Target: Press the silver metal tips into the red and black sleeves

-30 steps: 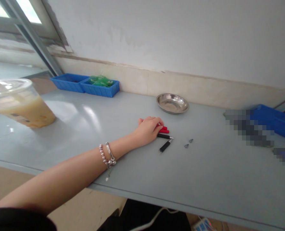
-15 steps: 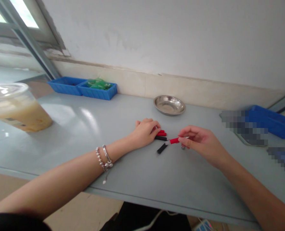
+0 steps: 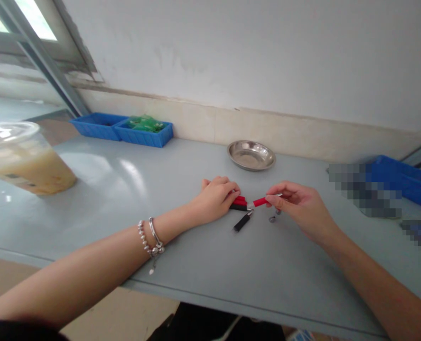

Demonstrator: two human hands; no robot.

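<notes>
My left hand rests on the table, its fingers curled over the ends of several pen pieces. Red pen pieces stick out from under its fingertips, with a black pen piece just below them. A second black pen piece with a silver tip lies slanted on the table, nearer to me. My right hand pinches a red pen piece between thumb and forefinger, its clear end pointing left and its silver end at the fingers. Under that hand lie small grey ring-like parts, too small to name.
A round steel dish stands by the wall. Two blue bins sit at the back left, one with green packets in it. A plastic drink cup is at far left. At right are another blue bin and blurred-out flat objects.
My right hand has risen slightly and drawn the red pen piece a little right, apart from the black ones. My left hand stays almost in place.
</notes>
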